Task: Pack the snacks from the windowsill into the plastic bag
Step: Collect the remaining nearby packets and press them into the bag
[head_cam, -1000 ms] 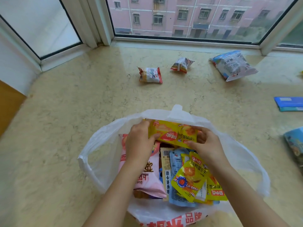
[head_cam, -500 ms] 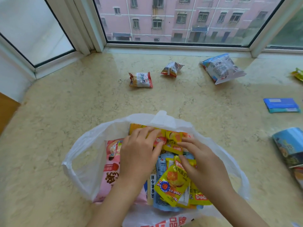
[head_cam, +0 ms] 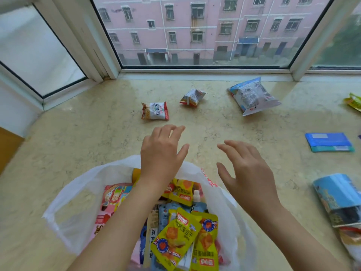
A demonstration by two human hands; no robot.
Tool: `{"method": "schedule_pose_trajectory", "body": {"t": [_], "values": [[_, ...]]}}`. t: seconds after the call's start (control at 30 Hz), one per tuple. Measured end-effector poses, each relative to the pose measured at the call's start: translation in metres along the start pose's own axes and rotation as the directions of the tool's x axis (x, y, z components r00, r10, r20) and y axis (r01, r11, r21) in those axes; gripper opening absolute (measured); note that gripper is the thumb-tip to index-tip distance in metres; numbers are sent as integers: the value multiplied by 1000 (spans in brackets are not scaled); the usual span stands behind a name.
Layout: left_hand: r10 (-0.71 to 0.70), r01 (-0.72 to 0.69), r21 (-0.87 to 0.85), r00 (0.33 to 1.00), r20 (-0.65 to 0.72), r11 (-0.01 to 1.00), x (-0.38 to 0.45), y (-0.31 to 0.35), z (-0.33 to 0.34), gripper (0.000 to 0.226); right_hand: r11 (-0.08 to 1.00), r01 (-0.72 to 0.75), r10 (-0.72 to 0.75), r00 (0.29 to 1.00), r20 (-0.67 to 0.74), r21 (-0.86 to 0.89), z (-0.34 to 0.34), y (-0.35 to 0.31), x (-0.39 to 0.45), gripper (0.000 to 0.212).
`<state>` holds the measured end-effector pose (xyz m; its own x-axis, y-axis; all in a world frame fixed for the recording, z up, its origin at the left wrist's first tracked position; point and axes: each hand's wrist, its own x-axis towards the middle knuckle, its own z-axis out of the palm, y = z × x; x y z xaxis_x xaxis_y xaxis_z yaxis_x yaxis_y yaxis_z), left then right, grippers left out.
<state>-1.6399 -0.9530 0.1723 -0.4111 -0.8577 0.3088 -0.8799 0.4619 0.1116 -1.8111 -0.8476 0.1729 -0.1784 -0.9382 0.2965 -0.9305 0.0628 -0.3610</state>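
A white plastic bag (head_cam: 78, 208) lies open on the marble windowsill (head_cam: 82, 137), filled with several snack packets, yellow ones (head_cam: 175, 235) on top. My left hand (head_cam: 162, 153) and my right hand (head_cam: 248, 173) hover above the bag's far rim, fingers spread, holding nothing. Beyond them lie a small red-and-white packet (head_cam: 155, 111), a crumpled small packet (head_cam: 192, 97) and a larger blue-and-white bag (head_cam: 253, 95).
A flat blue packet (head_cam: 329, 142) lies at the right, a blue-topped packet (head_cam: 340, 198) nearer the right edge, and a yellow-green packet (head_cam: 354, 101) at the far right. Window frames (head_cam: 205, 72) close off the sill's back.
Both hands let go of the yellow wafer packet inside the bag and lifted forward out of it, fingers now spread above the bag's far rim.
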Motion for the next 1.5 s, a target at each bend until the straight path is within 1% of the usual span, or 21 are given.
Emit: {"method": "schedule_pose_trajectory", "body": {"t": [0.1,0.17,0.27,0.43,0.63,0.77,0.83,0.9,1.0,1.1,1.17,1.2,1.27,1.33,1.37,1.43,1.5], "values": [[-13,10,58,998,57,998,19,-10,12,50,999,43,-43,999,-1,-34,11,8,22,43],[-22,12,79,991,130,997,33,-20,20,56,996,73,-73,997,13,-41,27,10,41,43],[-21,1,95,976,215,996,56,-43,38,60,992,105,-101,994,48,-75,62,8,69,46],[-9,-42,164,956,294,986,94,-89,74,66,972,156,-133,982,133,-173,128,6,118,53],[-48,-73,254,896,441,964,125,-126,134,70,932,178,-101,964,244,-316,184,28,167,62],[-123,-37,294,853,506,955,138,-138,165,76,907,167,-39,947,320,-386,202,45,194,72],[-148,-1,287,857,494,958,147,-142,178,70,911,162,-30,944,330,-380,206,52,209,73],[-130,-1,275,878,460,961,158,-145,189,62,907,182,-58,947,316,-379,207,58,225,73],[-108,-7,252,893,438,968,173,-144,194,61,890,212,-63,934,351,-403,212,61,245,70],[-127,36,228,909,396,973,183,-138,194,59,905,167,-4,923,385,-391,220,64,255,73],[-152,88,187,919,364,978,188,-135,195,58,935,129,13,918,396,-330,222,63,256,74],[-160,106,169,924,347,980,189,-134,195,57,952,129,-13,923,384,-279,223,61,255,73],[-157,113,153,934,322,982,189,-132,194,53,964,187,-113,932,345,-190,225,60,248,70],[-135,85,166,938,319,982,188,-131,193,51,956,225,-173,951,257,-189,228,64,247,72],[-122,68,174,939,323,982,188,-132,193,51,953,222,-171,956,240,-205,228,66,250,76],[-107,53,167,936,334,984,188,-133,194,55,945,234,-161,940,300,-228,226,68,261,87],[-109,59,148,928,356,987,188,-136,193,60,919,333,-208,865,456,-213,227,67,273,91]]}}
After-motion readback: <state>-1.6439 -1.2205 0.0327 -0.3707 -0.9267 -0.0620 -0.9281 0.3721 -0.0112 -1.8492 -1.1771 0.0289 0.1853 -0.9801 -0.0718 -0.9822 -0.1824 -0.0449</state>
